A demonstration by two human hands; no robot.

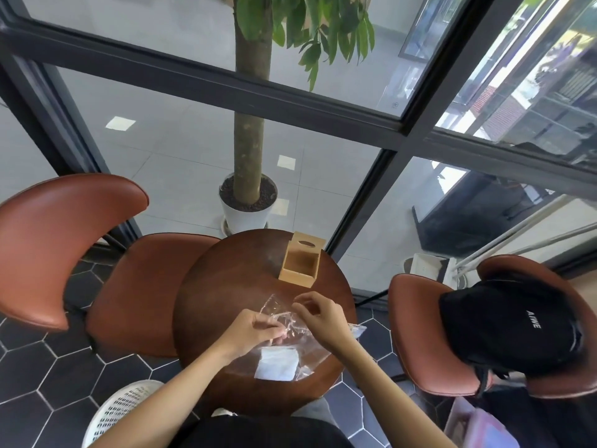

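A clear plastic bag (307, 347) lies crumpled on the round brown table (219, 286). Inside its lower part sits a white folded pad (277, 364). My left hand (255, 331) pinches the bag's upper edge with curled fingers. My right hand (318, 313) pinches the same edge a little further right, fingers bent. An open wooden box (300, 260) with a hole in its raised lid stands at the table's far side, beyond both hands.
A brown chair (64, 247) stands left of the table; another at right (420, 334) carries a black backpack (507, 324). A white potted tree (247, 205) stands behind the table by glass walls. A white lattice basket (126, 405) sits near my left arm.
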